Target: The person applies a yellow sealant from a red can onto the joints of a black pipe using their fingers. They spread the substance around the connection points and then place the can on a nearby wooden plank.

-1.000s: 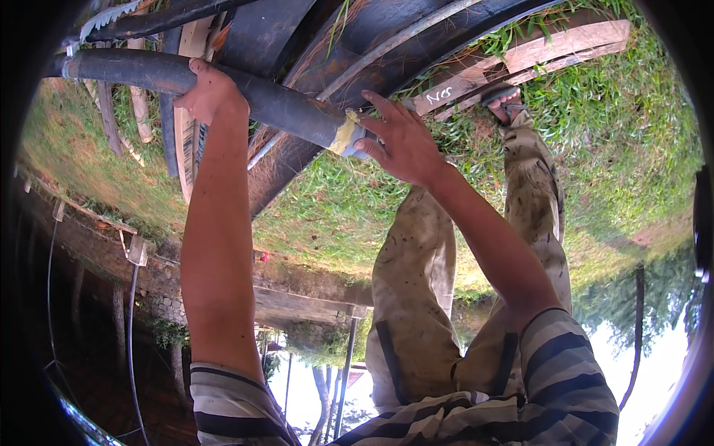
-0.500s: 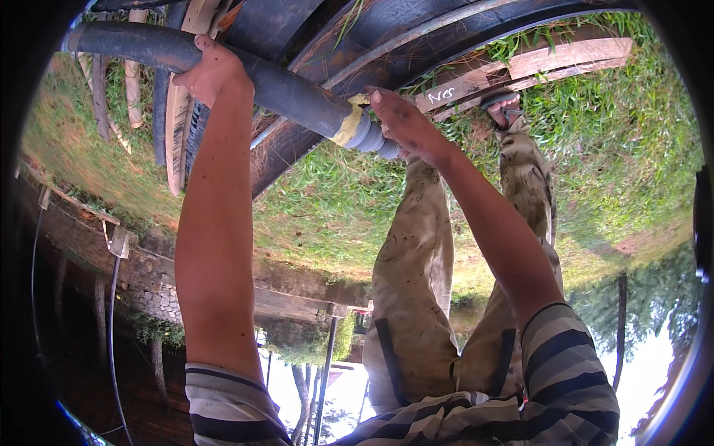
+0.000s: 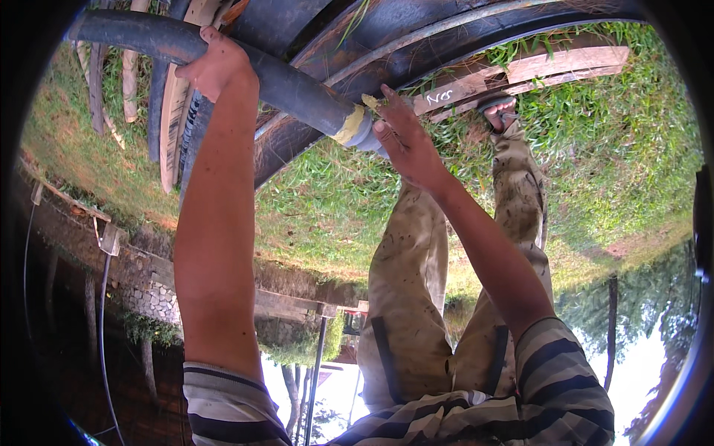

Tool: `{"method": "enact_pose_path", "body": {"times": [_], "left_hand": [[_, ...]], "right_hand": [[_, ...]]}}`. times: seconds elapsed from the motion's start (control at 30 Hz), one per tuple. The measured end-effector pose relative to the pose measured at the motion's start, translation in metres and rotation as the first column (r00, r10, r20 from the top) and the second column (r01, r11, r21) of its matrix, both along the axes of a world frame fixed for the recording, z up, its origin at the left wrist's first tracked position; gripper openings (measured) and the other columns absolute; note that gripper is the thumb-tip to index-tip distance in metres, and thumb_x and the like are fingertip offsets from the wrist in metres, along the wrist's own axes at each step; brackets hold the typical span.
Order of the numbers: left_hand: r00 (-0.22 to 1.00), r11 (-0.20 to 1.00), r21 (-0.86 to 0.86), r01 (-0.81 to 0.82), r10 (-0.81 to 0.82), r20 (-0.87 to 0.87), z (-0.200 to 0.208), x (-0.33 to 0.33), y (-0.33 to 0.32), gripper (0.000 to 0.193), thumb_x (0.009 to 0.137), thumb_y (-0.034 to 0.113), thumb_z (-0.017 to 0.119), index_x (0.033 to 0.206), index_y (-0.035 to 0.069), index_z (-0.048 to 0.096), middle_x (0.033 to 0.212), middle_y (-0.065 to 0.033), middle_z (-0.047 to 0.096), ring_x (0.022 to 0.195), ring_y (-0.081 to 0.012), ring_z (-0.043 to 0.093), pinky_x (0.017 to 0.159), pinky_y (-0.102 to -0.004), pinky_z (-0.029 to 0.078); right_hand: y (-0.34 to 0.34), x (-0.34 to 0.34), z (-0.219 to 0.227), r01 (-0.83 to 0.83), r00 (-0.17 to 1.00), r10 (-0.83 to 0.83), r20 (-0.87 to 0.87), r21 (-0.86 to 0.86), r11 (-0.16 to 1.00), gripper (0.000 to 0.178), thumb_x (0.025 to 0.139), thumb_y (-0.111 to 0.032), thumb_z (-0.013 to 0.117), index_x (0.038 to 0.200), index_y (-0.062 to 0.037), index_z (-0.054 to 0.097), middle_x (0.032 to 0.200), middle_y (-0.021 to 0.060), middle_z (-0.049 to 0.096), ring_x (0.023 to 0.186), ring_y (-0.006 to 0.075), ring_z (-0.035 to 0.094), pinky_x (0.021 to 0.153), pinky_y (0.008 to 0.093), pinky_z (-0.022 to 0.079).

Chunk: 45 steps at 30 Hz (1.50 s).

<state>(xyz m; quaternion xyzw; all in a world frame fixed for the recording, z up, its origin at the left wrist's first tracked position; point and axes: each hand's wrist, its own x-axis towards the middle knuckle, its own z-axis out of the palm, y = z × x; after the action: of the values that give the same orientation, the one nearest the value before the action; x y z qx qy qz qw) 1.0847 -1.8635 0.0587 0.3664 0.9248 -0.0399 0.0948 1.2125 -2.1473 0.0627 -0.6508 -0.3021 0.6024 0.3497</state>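
Note:
A long dark pipe (image 3: 297, 93) runs from the upper left down toward the middle. My left hand (image 3: 223, 65) is closed around it, thumb over the near side. Close to the pipe's right end a band of yellow tape (image 3: 349, 125) wraps it, with a ribbed grey end piece (image 3: 370, 141) beyond. A loose yellow flap (image 3: 370, 102) sticks up beside the band. My right hand (image 3: 410, 145) is at this end, thumb and forefinger spread apart. Its palm partly covers the end piece, and its other fingers are hard to make out.
Large dark curved pipes (image 3: 416, 52) lie behind the held pipe. A wooden board (image 3: 461, 89) with white marks rests on the grass (image 3: 595, 141) near my sandalled foot (image 3: 497, 111). Upright planks (image 3: 175, 126) and poles stand at the left, near a stone wall (image 3: 152, 297).
My right hand has opened, its thumb and forefinger parting near the yellow tape, and now covers more of the ribbed end. My left hand keeps its hold on the pipe.

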Motion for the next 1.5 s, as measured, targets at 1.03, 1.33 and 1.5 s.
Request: {"method": "enact_pose_path", "body": {"times": [1.03, 1.33, 1.5], "left_hand": [[1.0, 0.999, 0.042, -0.03, 0.03, -0.002, -0.003, -0.005, 0.001, 0.089, 0.095, 0.055, 0.065, 0.151, -0.005, 0.031, 0.132, -0.0329, 0.062, 0.12, -0.047, 0.065, 0.102, -0.0549, 0.053], [0.999, 0.997, 0.074, -0.023, 0.026, -0.032, -0.003, -0.003, 0.002, 0.088, 0.094, 0.057, 0.067, 0.151, -0.002, 0.037, 0.135, -0.0311, 0.063, 0.124, -0.046, 0.064, 0.105, -0.0542, 0.05], [0.999, 0.995, 0.091, -0.029, 0.033, -0.042, -0.004, -0.003, 0.002, 0.087, 0.093, 0.057, 0.068, 0.151, -0.001, 0.04, 0.136, -0.03, 0.063, 0.126, -0.0455, 0.063, 0.107, -0.0537, 0.049]], "right_hand": [[-0.002, 0.013, 0.025, -0.451, 0.864, 0.41, 0.292, 0.089, 0.888, 0.062, 0.105, -0.062, 0.048, 0.141, -0.015, 0.066, 0.169, 0.0191, 0.032, 0.154, 0.0453, 0.032, 0.122, 0.0599, 0.031], [0.004, 0.018, -0.024, -0.46, 0.792, 0.456, 0.405, -0.094, 0.883, 0.059, 0.104, -0.061, 0.05, 0.139, -0.0161, 0.068, 0.168, 0.0181, 0.034, 0.152, 0.045, 0.036, 0.12, 0.0593, 0.034], [-0.003, 0.018, -0.015, -0.47, 0.844, 0.42, 0.334, 0.082, 0.879, 0.061, 0.104, -0.06, 0.051, 0.138, -0.0126, 0.068, 0.168, 0.0197, 0.034, 0.151, 0.0442, 0.037, 0.119, 0.0583, 0.036]]}}
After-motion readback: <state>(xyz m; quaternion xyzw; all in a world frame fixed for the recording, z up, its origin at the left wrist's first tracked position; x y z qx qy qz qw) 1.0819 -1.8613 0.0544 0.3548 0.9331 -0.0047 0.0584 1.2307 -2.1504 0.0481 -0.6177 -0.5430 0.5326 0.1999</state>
